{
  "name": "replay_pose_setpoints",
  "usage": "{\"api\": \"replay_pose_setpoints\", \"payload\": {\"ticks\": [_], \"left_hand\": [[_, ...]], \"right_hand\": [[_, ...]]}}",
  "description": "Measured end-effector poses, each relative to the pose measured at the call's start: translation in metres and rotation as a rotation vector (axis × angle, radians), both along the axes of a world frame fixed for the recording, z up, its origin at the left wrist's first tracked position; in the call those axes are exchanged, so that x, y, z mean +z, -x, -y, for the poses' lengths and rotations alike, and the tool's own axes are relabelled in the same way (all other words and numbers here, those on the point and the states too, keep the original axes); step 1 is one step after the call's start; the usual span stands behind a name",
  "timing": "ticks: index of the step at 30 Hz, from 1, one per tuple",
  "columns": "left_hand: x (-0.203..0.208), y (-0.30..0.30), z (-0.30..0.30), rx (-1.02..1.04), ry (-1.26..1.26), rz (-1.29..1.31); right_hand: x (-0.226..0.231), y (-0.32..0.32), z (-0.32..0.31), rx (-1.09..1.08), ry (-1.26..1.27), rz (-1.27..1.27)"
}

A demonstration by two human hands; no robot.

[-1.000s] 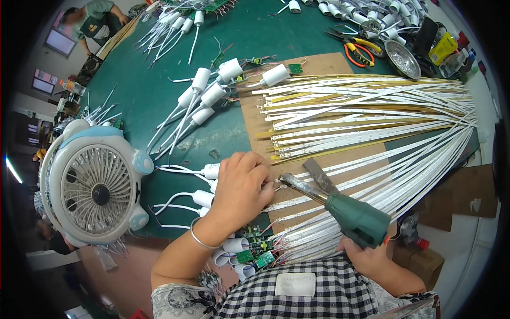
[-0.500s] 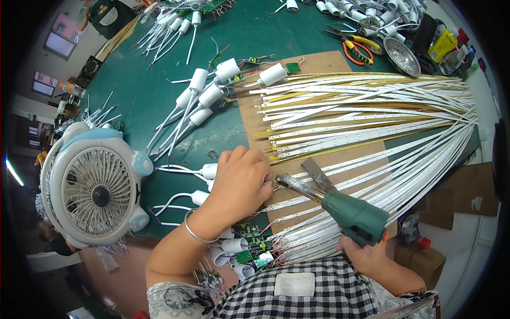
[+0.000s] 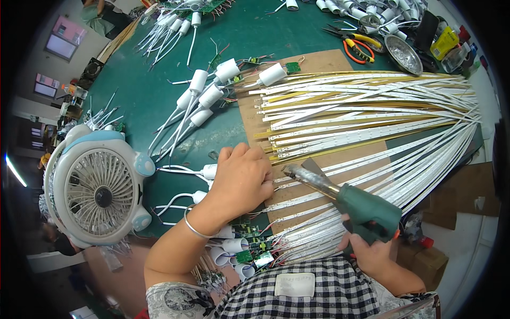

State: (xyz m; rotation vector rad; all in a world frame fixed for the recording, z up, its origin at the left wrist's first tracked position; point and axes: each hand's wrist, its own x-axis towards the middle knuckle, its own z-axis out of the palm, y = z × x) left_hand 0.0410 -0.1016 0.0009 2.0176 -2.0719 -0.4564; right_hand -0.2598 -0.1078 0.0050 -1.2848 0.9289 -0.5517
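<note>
My right hand (image 3: 366,252) grips a green soldering gun (image 3: 370,211) whose metal tip hangs over the light strips, a little right of my left fingers. My left hand (image 3: 243,178) is closed in a pinch at the strip ends; what it pinches is hidden behind the fingers. Thin white LED strips (image 3: 340,192) fan out to the right across a brown board (image 3: 247,119). White cylindrical lamp caps with cords (image 3: 210,171) lie left of this hand. Below it, small green circuit boards (image 3: 244,257) and more caps join to strips by thin wires. A flat grey metal bar (image 3: 313,166) lies behind the gun's tip.
A white and blue fan (image 3: 102,195) stands at the left. Finished-looking bundles of white and yellow strips (image 3: 366,101) cover the board's far part. Orange-handled pliers (image 3: 359,53), a metal dish (image 3: 404,54) and piled caps lie at the back right. Another person (image 3: 101,18) is at the far left.
The soldering gun has moved right and its tip has drawn away from my left fingers. My left hand stays nearly still. The person in the background has shifted.
</note>
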Motion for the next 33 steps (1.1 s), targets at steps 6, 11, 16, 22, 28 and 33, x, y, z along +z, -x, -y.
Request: {"api": "replay_pose_setpoints", "payload": {"ticks": [6, 11, 16, 22, 28, 33], "left_hand": [[0.001, -0.001, 0.000, 0.001, -0.013, -0.009], [0.002, 0.000, -0.001, 0.006, -0.012, -0.008], [0.001, 0.000, -0.001, 0.010, -0.028, -0.007], [0.001, 0.000, -0.001, 0.014, -0.024, -0.013], [-0.001, -0.002, -0.003, 0.014, 0.003, -0.042], [-0.001, -0.005, -0.009, 0.021, 0.029, -0.112]], "right_hand": [[0.005, 0.002, 0.000, -0.030, -0.019, 0.105], [-0.001, 0.007, 0.000, 0.031, -0.002, 0.074], [-0.008, 0.012, 0.000, 0.083, 0.056, 0.049], [-0.006, 0.011, 0.002, 0.084, 0.057, 0.049], [-0.002, 0.009, 0.004, 0.092, 0.036, 0.072], [-0.002, 0.006, 0.003, 0.068, 0.024, 0.090]]}}
